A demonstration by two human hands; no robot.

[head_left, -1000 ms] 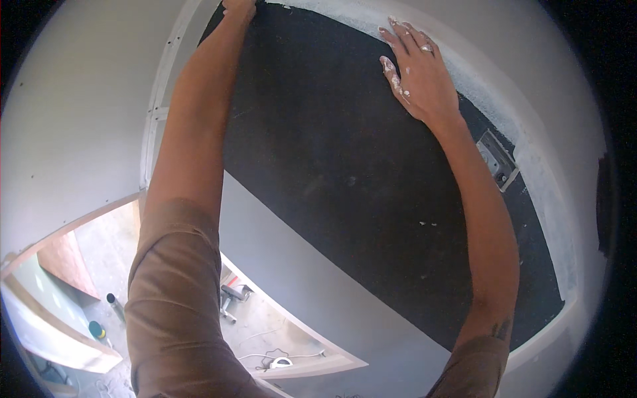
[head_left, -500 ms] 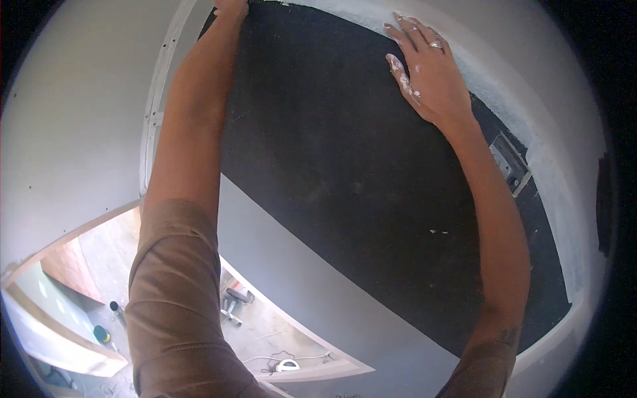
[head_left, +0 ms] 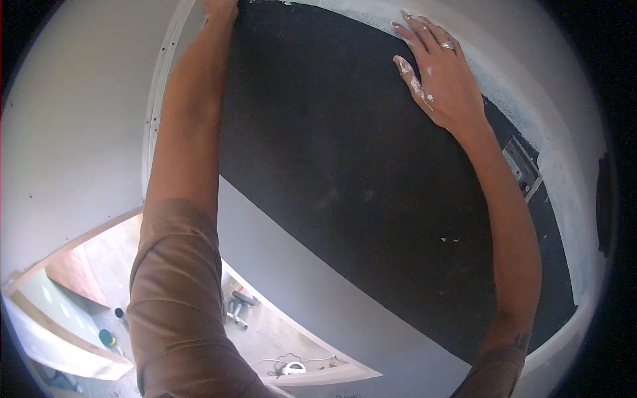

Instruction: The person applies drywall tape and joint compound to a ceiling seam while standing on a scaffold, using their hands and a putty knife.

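Going left to right on a clock face laid over the view, we find a pale wall [head_left: 73, 132] at ten o'clock, dotted with small dark marks, and below it, at eight, a green roll [head_left: 107, 337] beside a dark tube [head_left: 120, 313]. A white strip [head_left: 151, 113] with holes runs along the wall's right edge. Next comes our brown sleeve [head_left: 174, 298], with the left forearm [head_left: 189, 113] rising from it to our left hand [head_left: 222, 6] at eleven, near the upper left corner of the black sheet [head_left: 345, 146]; the top edge cuts that hand off, so we cannot tell its grip. Toward seven, a small gray stand [head_left: 237, 314] is on the floor [head_left: 272, 331], and at six we see a white rounded object [head_left: 294, 368] with a cable. The black sheet fills the middle, slanting down toward four, above a gray band [head_left: 332, 282]. Between one and two, our right hand [head_left: 451, 86] has a wide grip, fingers spread over the sheet's upper edge and the rough white border [head_left: 507, 96]; white smears coat its thumb, and one finger wears a ring [head_left: 448, 45]. Near three, a recessed box [head_left: 524, 172] shows just beside the right forearm [head_left: 511, 219].
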